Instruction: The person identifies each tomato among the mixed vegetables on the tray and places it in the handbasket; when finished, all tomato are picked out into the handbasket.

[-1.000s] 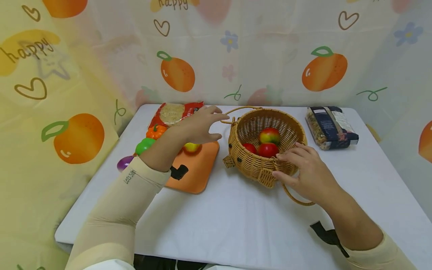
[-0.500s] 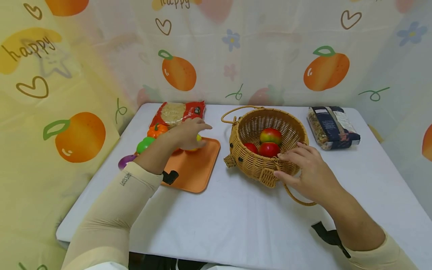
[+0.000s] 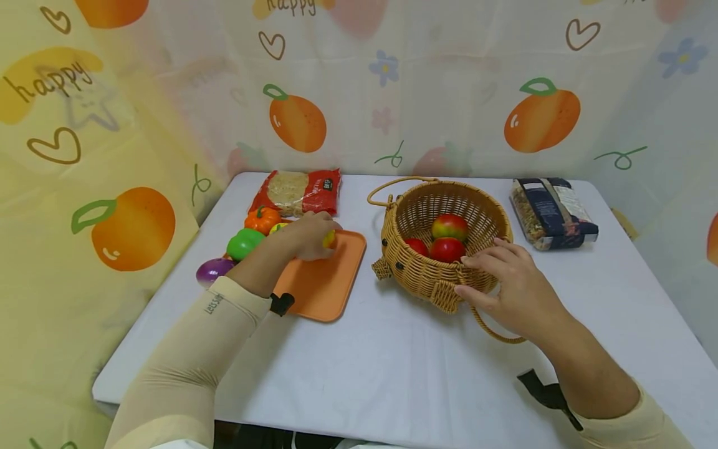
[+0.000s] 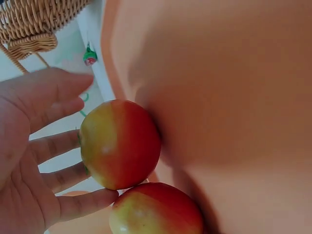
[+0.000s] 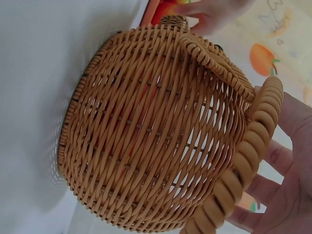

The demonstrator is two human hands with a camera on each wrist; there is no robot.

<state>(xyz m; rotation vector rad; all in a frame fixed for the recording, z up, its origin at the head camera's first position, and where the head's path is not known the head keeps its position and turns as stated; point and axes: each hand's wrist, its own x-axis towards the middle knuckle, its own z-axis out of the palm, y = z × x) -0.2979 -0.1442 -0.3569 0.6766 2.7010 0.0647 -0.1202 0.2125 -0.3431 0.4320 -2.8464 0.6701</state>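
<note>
On the orange tray (image 3: 320, 290), my left hand (image 3: 311, 237) is lowered over a red-and-yellow apple (image 4: 119, 145). In the left wrist view, its fingers lie extended along the apple's far side, and the thumb stands apart. A second apple (image 4: 156, 209) touches the first. My right hand (image 3: 513, 290) rests its fingertips at the rim of the wicker basket (image 3: 417, 284), thumb low near the basket's woven ear. Seen from the right wrist, its fingers pass behind the basket's handle (image 5: 243, 161). Several apples (image 3: 447, 249) lie inside the basket.
Left of the tray sit an orange pepper (image 3: 262, 219), a green vegetable (image 3: 245, 244) and a purple vegetable (image 3: 215, 272). A red bag (image 3: 322, 193) lies behind them. A dark-blue packet (image 3: 552, 212) lies at the back right. A patterned curtain (image 3: 348, 81) hangs behind the table.
My left hand has moved left from beside the basket and down to the apple on the tray. My right hand has stayed at the basket rim.
</note>
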